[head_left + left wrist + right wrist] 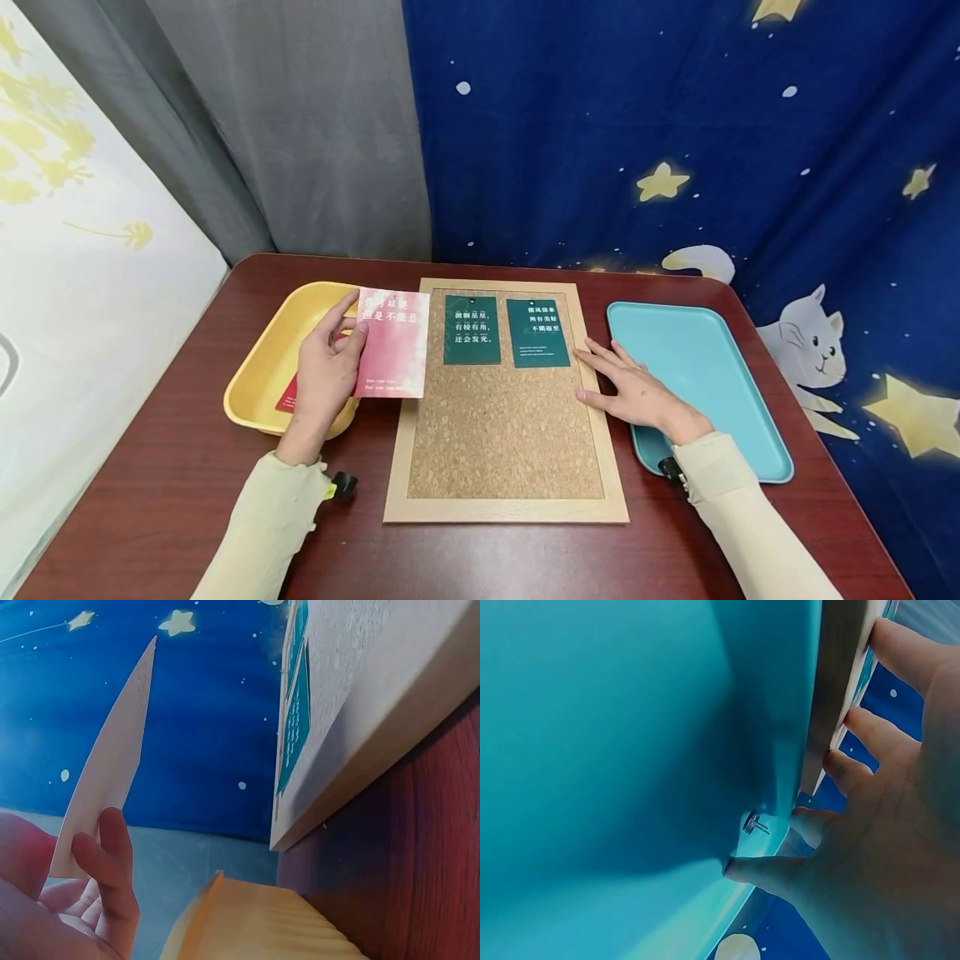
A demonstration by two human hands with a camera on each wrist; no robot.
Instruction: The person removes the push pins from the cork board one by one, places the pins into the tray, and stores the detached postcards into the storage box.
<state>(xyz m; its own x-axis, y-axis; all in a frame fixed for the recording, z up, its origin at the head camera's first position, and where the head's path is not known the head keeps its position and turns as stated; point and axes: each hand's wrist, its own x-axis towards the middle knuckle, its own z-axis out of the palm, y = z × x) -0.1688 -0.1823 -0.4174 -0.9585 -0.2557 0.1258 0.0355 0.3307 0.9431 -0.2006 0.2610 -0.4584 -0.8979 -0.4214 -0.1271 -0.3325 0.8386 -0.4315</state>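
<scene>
You pinch the pink card (393,342) in your left hand (326,375) above the yellow tray (262,367), while your right hand (633,392), fingers flat, steadies the cork board (502,433), so next bring the card rightward onto bare cork.
</scene>
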